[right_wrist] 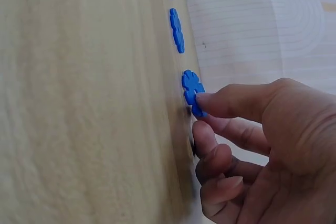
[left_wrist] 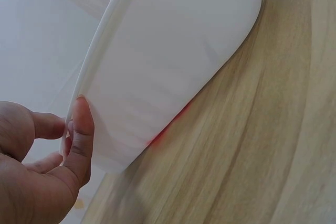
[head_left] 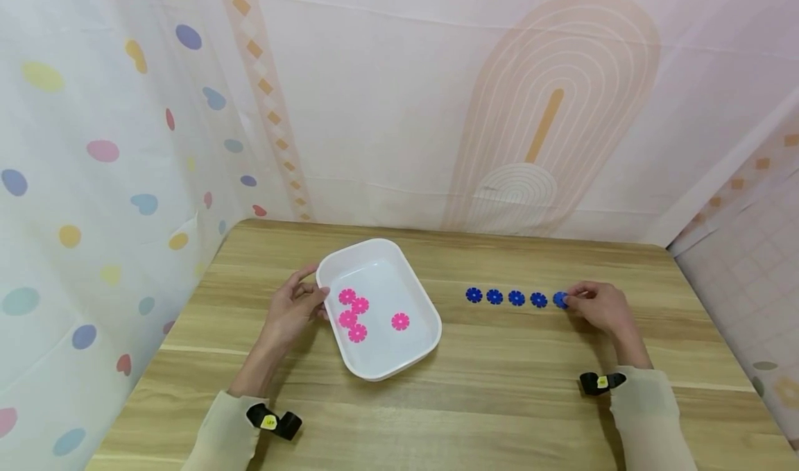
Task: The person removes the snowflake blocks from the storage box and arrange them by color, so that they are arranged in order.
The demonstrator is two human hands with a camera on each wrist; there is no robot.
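A white tray (head_left: 417, 294) stands on the wooden table (head_left: 499, 388) left of centre, with several pink flower discs (head_left: 357, 332) lying inside. My left hand (head_left: 317, 295) pinches the tray's left rim; the left wrist view shows my thumb (left_wrist: 81, 129) on the outer wall of the tray (left_wrist: 173, 51) and the fingers behind the rim. To the right, several blue flower discs (head_left: 516, 297) lie in a row. My right hand (head_left: 569, 297) pinches the rightmost blue disc (head_left: 560, 300) (right_wrist: 190, 86) between index finger (right_wrist: 226, 100) and thumb, at table level.
Patterned curtain walls close in the table at the back, left and right. Bare wood spreads in front of the tray and the disc row, up to the near edge. A black band sits on each wrist (head_left: 275, 421) (head_left: 600, 382).
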